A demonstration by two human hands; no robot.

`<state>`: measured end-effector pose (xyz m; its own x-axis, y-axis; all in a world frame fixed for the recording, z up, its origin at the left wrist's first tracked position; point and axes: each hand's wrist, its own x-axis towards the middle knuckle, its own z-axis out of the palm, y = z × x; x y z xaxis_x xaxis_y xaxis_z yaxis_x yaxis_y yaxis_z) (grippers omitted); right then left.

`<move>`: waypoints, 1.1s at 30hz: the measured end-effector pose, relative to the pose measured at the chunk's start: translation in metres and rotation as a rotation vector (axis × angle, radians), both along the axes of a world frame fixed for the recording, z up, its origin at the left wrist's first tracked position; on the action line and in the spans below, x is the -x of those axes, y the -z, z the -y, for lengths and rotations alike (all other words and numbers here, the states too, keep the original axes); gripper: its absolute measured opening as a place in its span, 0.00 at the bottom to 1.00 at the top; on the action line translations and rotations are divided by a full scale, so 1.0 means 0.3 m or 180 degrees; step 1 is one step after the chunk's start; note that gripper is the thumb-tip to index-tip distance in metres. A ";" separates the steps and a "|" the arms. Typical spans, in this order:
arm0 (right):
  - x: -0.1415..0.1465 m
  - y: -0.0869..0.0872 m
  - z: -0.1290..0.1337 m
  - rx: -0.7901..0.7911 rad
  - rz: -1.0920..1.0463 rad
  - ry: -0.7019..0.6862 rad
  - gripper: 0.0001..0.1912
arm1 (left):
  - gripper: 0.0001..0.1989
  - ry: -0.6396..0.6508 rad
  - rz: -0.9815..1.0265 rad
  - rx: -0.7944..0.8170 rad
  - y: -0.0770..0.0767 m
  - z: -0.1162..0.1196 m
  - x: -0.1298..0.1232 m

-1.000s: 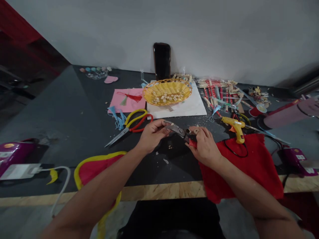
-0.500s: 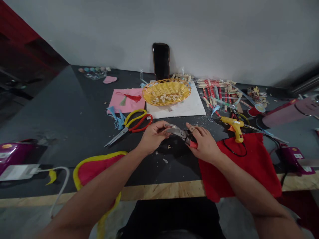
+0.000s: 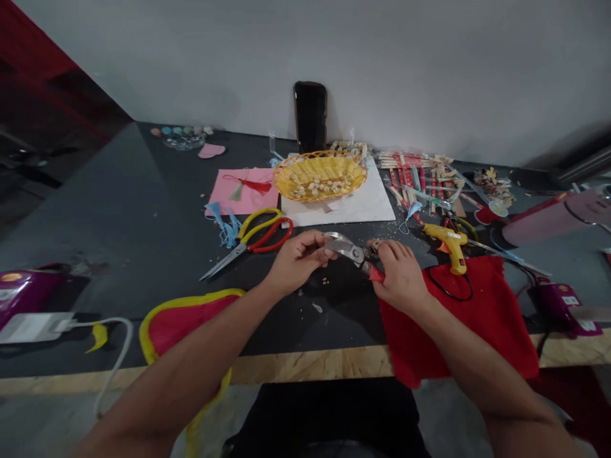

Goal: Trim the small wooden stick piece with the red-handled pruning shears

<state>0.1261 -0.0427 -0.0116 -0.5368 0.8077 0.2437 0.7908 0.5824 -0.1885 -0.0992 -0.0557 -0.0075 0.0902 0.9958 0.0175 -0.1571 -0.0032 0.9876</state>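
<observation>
My right hand [image 3: 401, 273] is wrapped round the red handles of a pair of pruning shears [image 3: 352, 251], whose metal blades point left. At the blade tips, my left hand [image 3: 298, 257] is closed in a pinch. What its fingers hold is too small to make out. Below the shears, tiny pale pieces [image 3: 326, 281] lie on the dark tabletop. A yellow woven basket [image 3: 319, 170] holding several small pale bits stands beyond my hands. Left of my left hand lie large scissors [image 3: 245, 242] with one yellow and one red handle loop.
A yellow glue gun [image 3: 446, 245] lies by a red cloth [image 3: 468, 318] on the right. Red-wrapped chopsticks [image 3: 413, 172] are heaped behind it. A phone [image 3: 310, 117] leans on the wall. A pink bottle [image 3: 554, 219] lies far right; pink paper [image 3: 224, 191] and blue tassels [image 3: 226, 229] are left.
The shears and my right hand have shifted slightly right, and the right fingers have curled further round the handles. My left hand remains pinched near the blade tips.
</observation>
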 end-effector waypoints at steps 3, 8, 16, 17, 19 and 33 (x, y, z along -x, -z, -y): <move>0.002 -0.002 0.000 0.0099 0.0026 -0.0018 0.26 | 0.14 -0.0070 -0.0084 0.0007 -0.002 -0.002 0.003; 0.001 -0.005 -0.001 0.0385 -0.0017 -0.0102 0.33 | 0.13 -0.0054 -0.0323 0.0097 0.002 -0.001 0.012; -0.004 -0.001 -0.005 0.0375 -0.0098 -0.0204 0.34 | 0.16 0.0207 -0.0049 0.0461 0.019 -0.005 0.025; -0.004 -0.002 -0.005 0.0379 -0.0091 -0.0204 0.33 | 0.16 0.0220 -0.0036 0.0477 0.019 -0.005 0.025; -0.004 -0.006 -0.003 0.0362 -0.0073 -0.0191 0.29 | 0.16 0.0238 -0.0009 0.0479 0.018 -0.003 0.022; 0.000 0.005 -0.005 0.0519 -0.0129 -0.0209 0.32 | 0.18 0.0428 0.0422 0.0464 0.001 0.001 0.016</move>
